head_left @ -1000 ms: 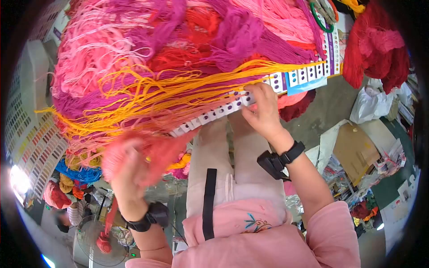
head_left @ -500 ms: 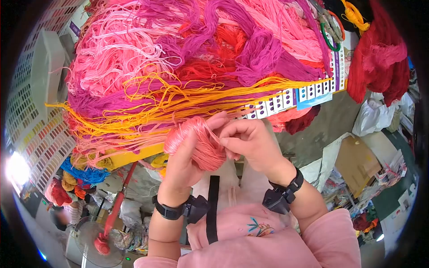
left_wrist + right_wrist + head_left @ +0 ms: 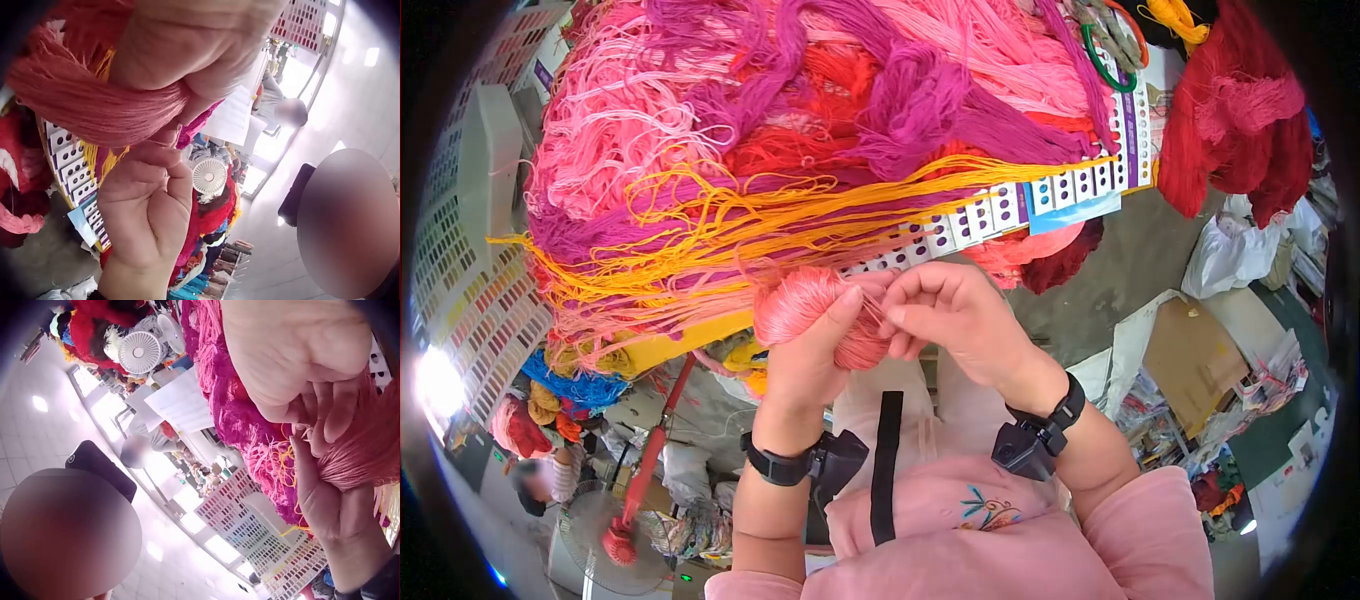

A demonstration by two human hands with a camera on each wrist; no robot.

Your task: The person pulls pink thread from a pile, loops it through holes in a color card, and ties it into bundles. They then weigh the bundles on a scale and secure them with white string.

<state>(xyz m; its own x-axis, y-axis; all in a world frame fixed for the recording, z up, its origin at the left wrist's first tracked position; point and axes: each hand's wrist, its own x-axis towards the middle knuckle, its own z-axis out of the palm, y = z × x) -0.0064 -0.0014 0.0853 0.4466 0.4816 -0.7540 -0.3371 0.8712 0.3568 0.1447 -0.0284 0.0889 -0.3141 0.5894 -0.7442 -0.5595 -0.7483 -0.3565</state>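
A coral-pink skein of yarn (image 3: 795, 305) is gripped in my left hand (image 3: 812, 350), its thumb laid across the strands. At the skein's right end, my right hand (image 3: 965, 322) pinches a few strands between thumb and curled fingers. In the left wrist view, the looped skein (image 3: 94, 112) hangs from the left hand, and the right hand (image 3: 147, 206) has its fingertips close to it. The right wrist view shows the skein (image 3: 356, 456) lying over the left palm. Both hands are in front of the table's near edge.
Pink, purple and red yarn (image 3: 920, 90) is heaped on the table, with orange strands (image 3: 800, 215) along its front. White punched cards (image 3: 960, 230) line the edge. Dark red skeins (image 3: 1235, 110) hang at right. A fan (image 3: 615, 535) stands at lower left.
My left hand has brought the skein from the left to the middle. My right hand has left the cards and pinches strands at the skein's end. The view has shifted slightly.
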